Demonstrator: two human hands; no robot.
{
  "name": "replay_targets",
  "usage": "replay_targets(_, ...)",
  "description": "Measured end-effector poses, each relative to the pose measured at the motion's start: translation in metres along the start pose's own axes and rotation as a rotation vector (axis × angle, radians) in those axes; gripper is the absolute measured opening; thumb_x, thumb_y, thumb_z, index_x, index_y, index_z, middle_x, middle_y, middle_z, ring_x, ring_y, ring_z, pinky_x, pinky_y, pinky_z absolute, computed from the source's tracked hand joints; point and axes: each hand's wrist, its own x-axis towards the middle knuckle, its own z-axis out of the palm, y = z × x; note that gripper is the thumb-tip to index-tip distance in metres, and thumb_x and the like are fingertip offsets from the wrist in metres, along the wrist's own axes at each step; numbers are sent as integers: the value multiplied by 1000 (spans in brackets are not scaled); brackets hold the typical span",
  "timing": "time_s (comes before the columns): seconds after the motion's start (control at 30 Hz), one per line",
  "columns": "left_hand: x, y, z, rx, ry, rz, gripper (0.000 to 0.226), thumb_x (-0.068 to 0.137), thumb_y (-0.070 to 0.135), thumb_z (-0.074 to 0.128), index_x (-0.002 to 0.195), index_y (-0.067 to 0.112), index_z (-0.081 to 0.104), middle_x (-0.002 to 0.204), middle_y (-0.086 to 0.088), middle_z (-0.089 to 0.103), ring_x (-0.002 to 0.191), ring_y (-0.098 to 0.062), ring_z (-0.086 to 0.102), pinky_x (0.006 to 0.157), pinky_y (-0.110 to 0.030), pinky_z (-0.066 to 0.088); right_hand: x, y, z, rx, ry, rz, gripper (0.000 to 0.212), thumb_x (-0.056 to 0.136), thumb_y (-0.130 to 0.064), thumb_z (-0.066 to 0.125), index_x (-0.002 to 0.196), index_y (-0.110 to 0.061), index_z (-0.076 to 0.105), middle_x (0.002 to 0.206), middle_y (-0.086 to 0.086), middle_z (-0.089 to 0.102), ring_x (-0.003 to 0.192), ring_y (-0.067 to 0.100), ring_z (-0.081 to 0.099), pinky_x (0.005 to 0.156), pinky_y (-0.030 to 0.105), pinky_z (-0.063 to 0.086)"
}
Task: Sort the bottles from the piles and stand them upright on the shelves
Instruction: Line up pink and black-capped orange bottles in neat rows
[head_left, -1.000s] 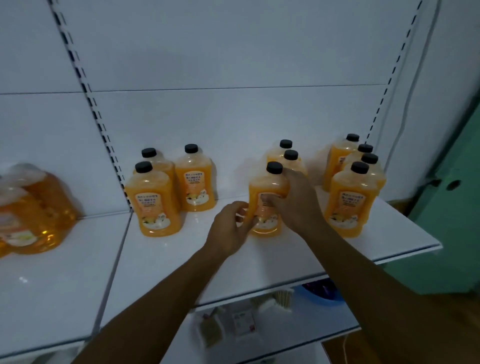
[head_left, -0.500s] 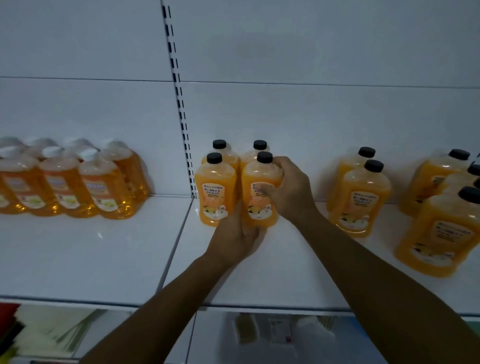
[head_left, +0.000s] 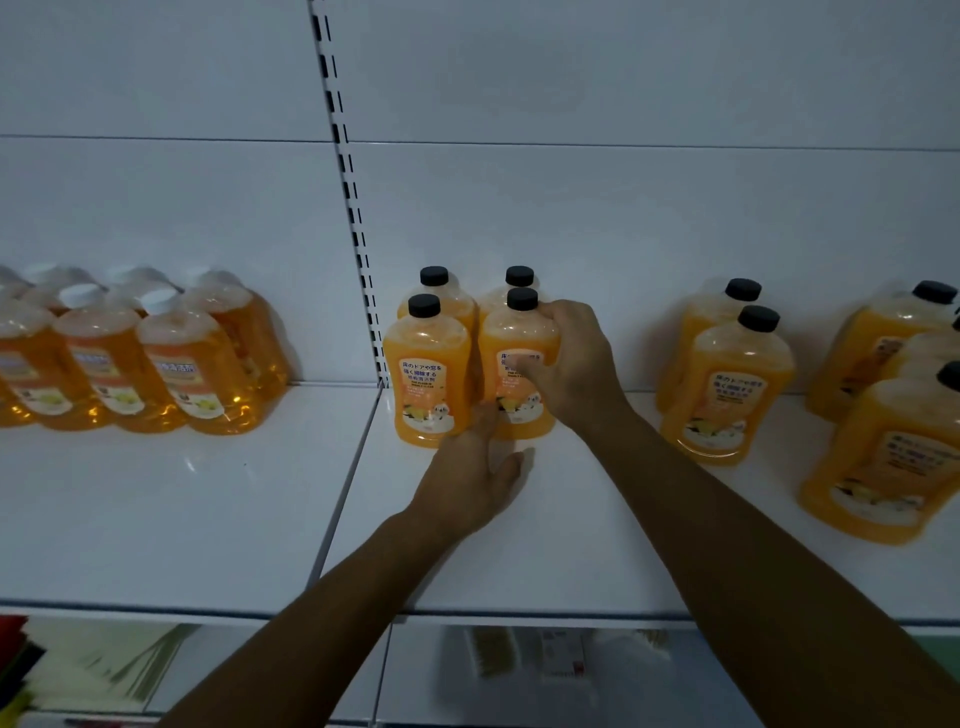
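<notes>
The carried bottle (head_left: 517, 364), a second ago out in the middle of the shelf (head_left: 597, 519), now stands upright at the front of the left group, touching its neighbour bottle (head_left: 427, 371). Right hand (head_left: 574, 364) is wrapped round its shoulder and label, thumb across the front. Left hand (head_left: 470, 480) is low at the base, fingers loosely spread against it. White-capped bottles (head_left: 156, 358) sit left; a further pair (head_left: 727, 384) stands right.
</notes>
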Motion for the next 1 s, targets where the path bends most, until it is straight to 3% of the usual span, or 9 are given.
replay_targets(0.1,0,-1,2,9,-17,-28,58,94,33,56,145,26,28,142,13,44,120,-2,45,84,6,25,-2,-1,1,-10,1,-9,58,79,-24,77,128,-11,50,125,7,49,109,21,52,88,23,40)
replay_targets(0.27,-1,3,10,72,-138,-66,58,94,41,55,144,25,32,141,9,50,120,-14,55,93,-19,40,-4,-6,-1,-114,4,6,62,80,-28,75,133,-13,46,129,7,47,116,26,50,94,36,47)
replay_targets(0.43,7,12,20,18,-167,23,53,93,39,58,140,23,39,141,7,50,125,-13,50,102,-26,42,-23,-5,-24,-323,-36,-36,79,83,-36,71,148,-20,30,140,7,41,127,26,42,94,40,46)
replay_targets(0.53,17,20,38,65,-228,12,59,93,43,55,144,22,37,150,1,40,138,-21,37,113,-36,31,-42,5,-56,-286,67,-37,64,85,-27,70,141,-15,41,139,6,46,127,24,44,97,44,48)
replay_targets(0.63,27,36,62,13,-282,-73,69,92,47,55,151,23,28,155,3,33,139,-19,37,105,-26,29,-63,22,-92,-285,256,-25,47,85,-20,69,128,-12,54,132,8,50,122,24,48,97,38,48)
replay_targets(0.73,37,54,83,-67,-296,-93,77,90,46,60,153,21,22,154,3,34,135,-16,40,100,-22,31,-75,40,-119,-335,360,33,52,84,-15,69,132,-12,49,144,11,38,132,27,37,101,26,34)
replay_targets(0.87,47,70,103,-119,-288,-112,81,90,42,62,153,25,15,156,5,30,137,-16,38,104,-28,33,-66,59,-139,-281,287,190,76,86,-19,69,149,-17,25,157,5,18,145,24,16,112,35,22)
replay_targets(0.93,50,72,108,-130,-288,-105,81,90,41,62,153,27,14,156,5,30,137,-16,38,106,-32,34,-57,65,-141,-228,206,237,83,86,-21,69,151,-19,19,156,4,21,144,23,19,113,36,23)
replay_targets(1.0,53,73,111,-171,-288,-103,77,90,39,63,152,32,17,152,13,33,134,-10,39,107,-31,37,-50,70,-138,-200,178,254,81,84,-21,71,149,-20,23,149,4,32,138,23,29,109,36,30)
